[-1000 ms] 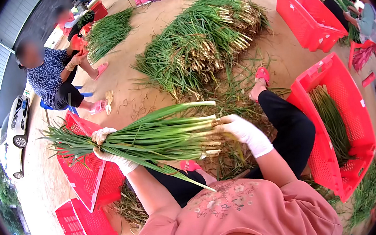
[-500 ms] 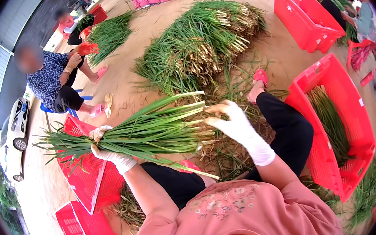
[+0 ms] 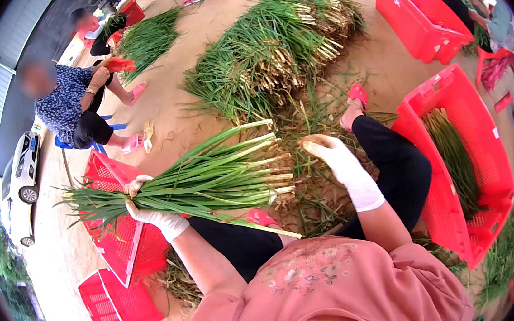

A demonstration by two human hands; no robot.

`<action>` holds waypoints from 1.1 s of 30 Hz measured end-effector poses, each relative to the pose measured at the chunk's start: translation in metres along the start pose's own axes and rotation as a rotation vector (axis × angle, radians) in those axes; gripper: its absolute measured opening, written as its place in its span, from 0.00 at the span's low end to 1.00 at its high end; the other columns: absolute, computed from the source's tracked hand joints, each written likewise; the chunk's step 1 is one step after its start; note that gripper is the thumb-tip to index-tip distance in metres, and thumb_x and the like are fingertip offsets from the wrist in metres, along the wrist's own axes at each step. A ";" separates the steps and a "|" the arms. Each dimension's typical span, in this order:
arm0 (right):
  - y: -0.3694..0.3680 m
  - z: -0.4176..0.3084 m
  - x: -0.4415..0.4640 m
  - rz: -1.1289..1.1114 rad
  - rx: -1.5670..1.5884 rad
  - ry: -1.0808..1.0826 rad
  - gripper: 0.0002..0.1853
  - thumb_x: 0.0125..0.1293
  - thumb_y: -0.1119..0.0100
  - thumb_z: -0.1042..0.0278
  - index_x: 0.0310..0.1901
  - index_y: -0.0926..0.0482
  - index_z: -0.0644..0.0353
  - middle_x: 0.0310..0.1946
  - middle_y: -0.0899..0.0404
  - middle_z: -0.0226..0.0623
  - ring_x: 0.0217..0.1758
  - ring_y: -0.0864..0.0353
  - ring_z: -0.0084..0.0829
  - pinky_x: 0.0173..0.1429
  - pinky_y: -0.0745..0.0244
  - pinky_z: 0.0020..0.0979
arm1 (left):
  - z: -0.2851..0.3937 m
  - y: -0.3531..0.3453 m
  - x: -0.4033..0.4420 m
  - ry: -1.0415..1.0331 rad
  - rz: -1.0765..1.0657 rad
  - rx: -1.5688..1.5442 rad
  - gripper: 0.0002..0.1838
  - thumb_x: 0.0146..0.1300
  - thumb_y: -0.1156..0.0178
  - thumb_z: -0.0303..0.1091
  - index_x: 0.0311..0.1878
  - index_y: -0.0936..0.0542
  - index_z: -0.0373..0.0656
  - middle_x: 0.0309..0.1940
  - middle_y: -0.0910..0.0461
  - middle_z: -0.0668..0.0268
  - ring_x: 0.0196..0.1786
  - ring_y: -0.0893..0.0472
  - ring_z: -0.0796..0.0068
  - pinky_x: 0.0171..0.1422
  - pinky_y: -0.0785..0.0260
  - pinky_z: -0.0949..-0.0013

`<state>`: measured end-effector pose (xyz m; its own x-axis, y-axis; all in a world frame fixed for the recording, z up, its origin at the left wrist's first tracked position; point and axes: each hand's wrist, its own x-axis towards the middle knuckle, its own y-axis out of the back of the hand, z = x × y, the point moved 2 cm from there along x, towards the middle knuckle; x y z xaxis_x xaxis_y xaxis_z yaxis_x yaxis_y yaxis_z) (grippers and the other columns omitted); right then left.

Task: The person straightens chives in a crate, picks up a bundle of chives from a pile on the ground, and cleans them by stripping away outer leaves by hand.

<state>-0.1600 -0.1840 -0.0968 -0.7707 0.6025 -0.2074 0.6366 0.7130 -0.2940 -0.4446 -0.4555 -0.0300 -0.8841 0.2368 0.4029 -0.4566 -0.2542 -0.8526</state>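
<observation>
My left hand [image 3: 149,204], in a white glove, is closed around the leafy part of a bunch of garlic chives [image 3: 215,180]. The bunch lies level above my lap, its green tips pointing left and its pale root ends pointing right. One stalk hangs lower than the others, towards my shirt. Just right of the root ends is my gloved right hand [image 3: 335,155], apart from the bunch, with stained fingers stretched out and nothing visible in them. Beyond the bunch, a large heap of garlic chives [image 3: 271,52] rests on the ground.
A red crate [image 3: 412,113] holding chives stands at my right, with another red crate [image 3: 417,18] farther back. Two red crates [image 3: 148,259] [image 3: 119,306] are at my left. Loose trimmings [image 3: 318,210] cover the ground between my feet. A seated person [image 3: 67,111] works at the left.
My right hand has drawn back to the right, away from the root ends of the bunch. My left hand keeps its hold, almost in place.
</observation>
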 end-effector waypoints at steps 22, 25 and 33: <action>-0.028 0.025 0.022 0.068 0.040 0.018 0.03 0.54 0.41 0.77 0.31 0.20 0.64 0.25 0.20 0.34 0.26 0.23 0.22 0.31 0.30 0.23 | -0.044 -0.006 -0.015 0.176 0.000 0.135 0.10 0.52 0.42 0.34 0.31 0.28 0.37 0.28 0.25 0.63 0.36 0.26 0.72 0.57 0.36 0.65; -0.022 0.037 0.024 0.140 -0.422 0.274 0.02 0.54 0.41 0.78 0.28 0.21 0.67 0.24 0.23 0.31 0.27 0.27 0.20 0.35 0.32 0.22 | -0.049 -0.007 -0.015 0.222 -0.029 0.090 0.11 0.53 0.43 0.35 0.31 0.29 0.36 0.27 0.25 0.63 0.36 0.27 0.72 0.57 0.36 0.64; -0.015 0.045 0.020 0.229 0.045 -0.020 0.11 0.63 0.48 0.68 0.34 0.22 0.69 0.25 0.23 0.28 0.26 0.32 0.16 0.32 0.37 0.19 | -0.050 -0.005 -0.019 0.204 0.003 0.118 0.10 0.52 0.43 0.33 0.31 0.29 0.37 0.26 0.26 0.64 0.34 0.27 0.73 0.57 0.36 0.65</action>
<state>-0.1862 -0.1992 -0.1386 -0.6072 0.7389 -0.2922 0.7931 0.5417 -0.2785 -0.4203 -0.4116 -0.0497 -0.8526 0.4175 0.3143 -0.4729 -0.3604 -0.8040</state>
